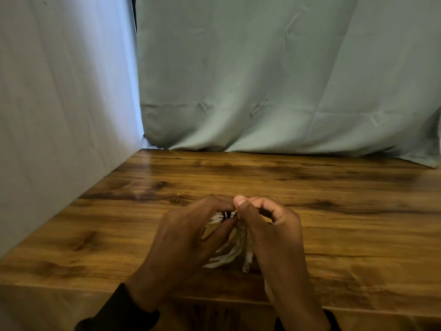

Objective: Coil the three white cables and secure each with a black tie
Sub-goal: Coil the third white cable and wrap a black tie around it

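A coiled white cable (230,253) is held just above the near middle of the wooden table (334,211), between both hands. A black tie (226,215) wraps the coil's far end. My left hand (183,240) curls its fingers round the coil's left side, its fingertips at the tie. My right hand (269,225) pinches the coil's top beside the tie with thumb and forefinger. Most of the coil is hidden by the hands. No other cables or ties are in view.
A grey-green cloth (262,80) hangs behind the table's far edge. A white sheet (59,103) runs along the table's left side. The table's front edge (358,309) lies close to my wrists.
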